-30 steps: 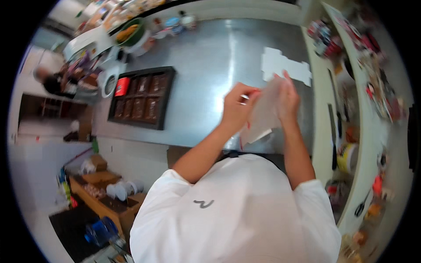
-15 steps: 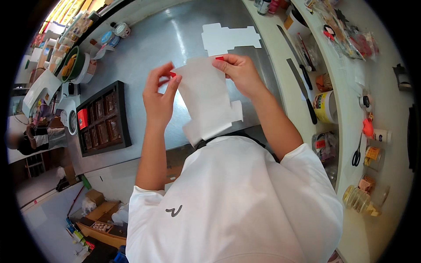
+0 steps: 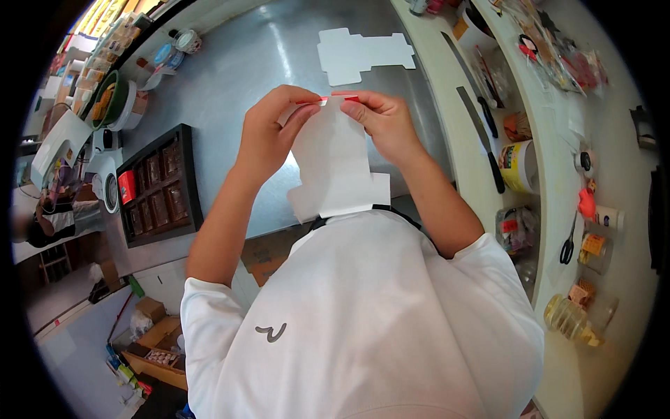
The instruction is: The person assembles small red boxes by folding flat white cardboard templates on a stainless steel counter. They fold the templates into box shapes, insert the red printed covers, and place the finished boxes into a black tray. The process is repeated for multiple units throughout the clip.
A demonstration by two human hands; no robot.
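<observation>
A white die-cut carton blank (image 3: 333,157) stands up from the near edge of the metal table, close to my shirt. My left hand (image 3: 276,133) pinches its upper edge between thumb and fingers. My right hand (image 3: 387,126) pinches the same edge a little farther right. Red shows where the top edge is bent over at both sets of fingertips. A second white carton blank (image 3: 364,57) lies flat on the table beyond my hands. To the left, a black tray (image 3: 188,164) holds dark wrapped blocks (image 3: 158,171) in rows, and a small red box (image 3: 126,187).
The metal table (image 3: 230,77) has tubs (image 3: 167,56) at its far left. A white scale (image 3: 109,190) is beside the tray. Two long knives (image 3: 481,140) rest on the right-hand ledge, near jars and scissors (image 3: 568,246). Part of another person (image 3: 52,220) shows far left.
My left hand has moved right along the carton's top edge, close to my right hand. The carton now faces more squarely toward me, its top edge bent under both hands' fingers.
</observation>
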